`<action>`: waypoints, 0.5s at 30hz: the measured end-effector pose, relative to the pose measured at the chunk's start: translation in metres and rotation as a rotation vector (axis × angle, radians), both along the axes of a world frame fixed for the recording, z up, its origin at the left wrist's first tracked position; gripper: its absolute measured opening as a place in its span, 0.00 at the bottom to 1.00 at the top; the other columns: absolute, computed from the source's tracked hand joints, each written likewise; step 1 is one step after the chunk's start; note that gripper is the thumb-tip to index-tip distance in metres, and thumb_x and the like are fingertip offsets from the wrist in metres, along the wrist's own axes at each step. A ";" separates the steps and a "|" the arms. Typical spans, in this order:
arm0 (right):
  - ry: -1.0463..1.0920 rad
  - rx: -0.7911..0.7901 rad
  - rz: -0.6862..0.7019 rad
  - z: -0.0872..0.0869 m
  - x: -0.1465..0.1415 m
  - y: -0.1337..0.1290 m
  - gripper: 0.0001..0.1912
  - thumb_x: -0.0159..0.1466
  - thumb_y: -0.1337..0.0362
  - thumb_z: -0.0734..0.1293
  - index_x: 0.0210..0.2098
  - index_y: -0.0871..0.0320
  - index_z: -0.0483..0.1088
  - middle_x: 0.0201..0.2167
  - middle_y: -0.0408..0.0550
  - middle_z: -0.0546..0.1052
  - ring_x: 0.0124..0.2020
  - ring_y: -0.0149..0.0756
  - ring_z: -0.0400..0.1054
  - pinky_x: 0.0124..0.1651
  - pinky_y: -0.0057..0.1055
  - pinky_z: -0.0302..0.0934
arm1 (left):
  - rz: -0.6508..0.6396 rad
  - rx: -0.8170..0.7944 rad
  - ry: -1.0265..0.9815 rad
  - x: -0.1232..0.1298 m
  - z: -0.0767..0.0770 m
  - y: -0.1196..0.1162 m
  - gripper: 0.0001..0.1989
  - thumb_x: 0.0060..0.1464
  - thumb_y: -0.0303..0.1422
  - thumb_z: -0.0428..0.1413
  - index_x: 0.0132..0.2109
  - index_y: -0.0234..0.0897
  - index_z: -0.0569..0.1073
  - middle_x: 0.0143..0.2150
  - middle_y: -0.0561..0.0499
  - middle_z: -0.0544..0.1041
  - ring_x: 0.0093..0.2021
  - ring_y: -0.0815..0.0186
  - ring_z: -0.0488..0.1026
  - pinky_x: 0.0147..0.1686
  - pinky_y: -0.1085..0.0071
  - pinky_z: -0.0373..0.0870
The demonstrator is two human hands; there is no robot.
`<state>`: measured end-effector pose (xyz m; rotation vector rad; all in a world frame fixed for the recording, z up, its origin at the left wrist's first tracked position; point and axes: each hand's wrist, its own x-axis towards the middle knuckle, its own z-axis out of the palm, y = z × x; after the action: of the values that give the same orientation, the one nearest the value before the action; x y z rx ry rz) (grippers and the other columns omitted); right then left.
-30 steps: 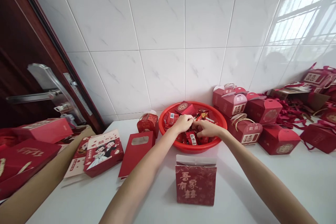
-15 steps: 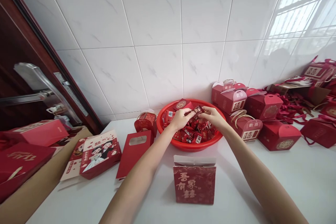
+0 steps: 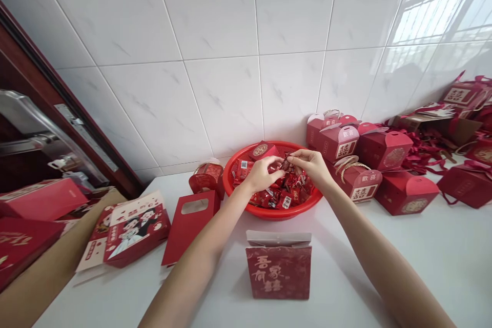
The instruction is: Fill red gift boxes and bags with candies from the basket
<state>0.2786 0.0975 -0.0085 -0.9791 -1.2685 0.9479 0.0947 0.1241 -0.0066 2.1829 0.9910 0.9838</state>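
Observation:
Over a red plastic basket (image 3: 273, 215) filled with red-wrapped candies (image 3: 289, 200), my two hands meet. My left hand (image 3: 263, 173), fingers curled, closes on the near side of a small dark red wrapped candy (image 3: 286, 165). From the other side my right hand (image 3: 310, 165) pinches the same piece between thumb and fingers. A small red box with a gold round emblem (image 3: 262, 150) rests at the basket's back. In front of the basket stands a dark red gift box (image 3: 280, 272) with white lettering, its pale top flaps standing up.
To the right, several red candy boxes (image 3: 407, 197) stand grouped, with ribbons (image 3: 425, 154) behind. On the left lie a flat red box (image 3: 192, 220), a box with a printed couple (image 3: 138, 230) and a cardboard carton (image 3: 65, 266). A tiled wall (image 3: 221, 102) closes the back.
Both hands have drawn closer together around the candy, which now shows less of its printed face. The camera view has shifted slightly, so the scene sits further left.

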 end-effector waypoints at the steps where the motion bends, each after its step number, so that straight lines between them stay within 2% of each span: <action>1: 0.012 0.001 0.001 0.000 0.000 0.000 0.19 0.45 0.50 0.79 0.26 0.57 0.75 0.13 0.39 0.70 0.15 0.28 0.58 0.21 0.29 0.52 | -0.050 -0.015 0.028 0.001 0.000 -0.001 0.11 0.53 0.31 0.60 0.44 0.36 0.79 0.42 0.47 0.82 0.44 0.59 0.78 0.45 0.67 0.74; 3: 0.041 0.001 -0.002 0.001 0.001 0.000 0.21 0.44 0.48 0.79 0.26 0.57 0.75 0.13 0.37 0.68 0.14 0.27 0.55 0.20 0.28 0.49 | -0.091 -0.022 0.051 0.001 0.000 -0.002 0.09 0.56 0.35 0.58 0.40 0.35 0.80 0.38 0.48 0.82 0.40 0.59 0.78 0.42 0.67 0.74; 5: 0.047 0.013 -0.004 0.001 0.001 0.000 0.22 0.46 0.46 0.79 0.26 0.57 0.74 0.12 0.37 0.66 0.15 0.27 0.56 0.21 0.28 0.51 | -0.083 -0.012 0.014 0.001 -0.001 -0.002 0.12 0.60 0.37 0.55 0.39 0.35 0.80 0.35 0.49 0.83 0.38 0.59 0.79 0.41 0.67 0.74; 8: 0.062 0.007 0.014 0.002 0.000 0.000 0.25 0.50 0.40 0.75 0.24 0.57 0.72 0.14 0.41 0.71 0.18 0.30 0.64 0.27 0.29 0.61 | -0.060 0.028 -0.084 0.000 -0.003 0.001 0.14 0.60 0.36 0.54 0.47 0.35 0.81 0.43 0.48 0.84 0.47 0.57 0.79 0.49 0.66 0.74; 10: 0.082 -0.028 0.048 0.002 0.000 0.000 0.27 0.49 0.38 0.75 0.26 0.57 0.72 0.19 0.45 0.76 0.23 0.33 0.71 0.32 0.31 0.67 | -0.049 0.050 -0.128 0.000 -0.003 0.003 0.16 0.60 0.36 0.55 0.51 0.36 0.80 0.51 0.47 0.82 0.53 0.57 0.77 0.56 0.64 0.71; 12: 0.095 -0.053 0.087 0.003 0.000 -0.001 0.28 0.46 0.41 0.78 0.32 0.56 0.73 0.25 0.46 0.79 0.28 0.36 0.75 0.36 0.33 0.69 | -0.036 0.056 -0.147 0.000 -0.004 0.004 0.16 0.60 0.35 0.56 0.53 0.38 0.79 0.54 0.47 0.81 0.56 0.58 0.76 0.58 0.63 0.70; 15: 0.127 -0.056 0.135 0.003 0.000 -0.003 0.27 0.45 0.45 0.79 0.36 0.55 0.73 0.32 0.45 0.80 0.31 0.37 0.77 0.39 0.33 0.71 | 0.009 0.063 -0.174 -0.001 -0.002 0.004 0.15 0.60 0.32 0.56 0.52 0.39 0.80 0.53 0.48 0.81 0.55 0.59 0.76 0.57 0.63 0.71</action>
<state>0.2788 0.0949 -0.0052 -0.8703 -1.2179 1.1373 0.0940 0.1285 -0.0091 2.1027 0.9001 1.2012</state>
